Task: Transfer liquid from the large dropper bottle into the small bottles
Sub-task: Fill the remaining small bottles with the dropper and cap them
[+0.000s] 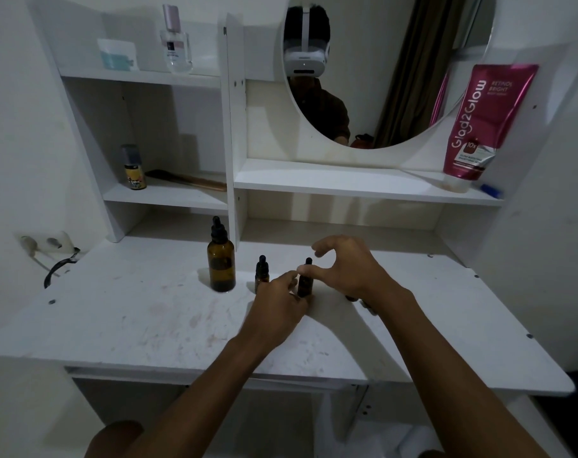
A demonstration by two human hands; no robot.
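The large amber dropper bottle (221,259) stands upright with its black cap on, at the back middle of the white desk (142,312). To its right stands a small amber dropper bottle (262,272), capped. A second small bottle (305,281) stands further right. My left hand (277,309) holds this second bottle's lower body with its fingertips. My right hand (347,267) arches over its black dropper cap; the thumb tip is at the cap's neck and the forefinger is curled above, apart from it. A dark object (351,297) shows partly under my right wrist.
Shelves rise behind the desk, with a round mirror (380,71), a pink tube (479,127), a perfume bottle (177,41) and a small spray can (134,168). A wall socket and cable (51,249) sit at the left. An upright shelf panel (234,153) stands just behind the large bottle.
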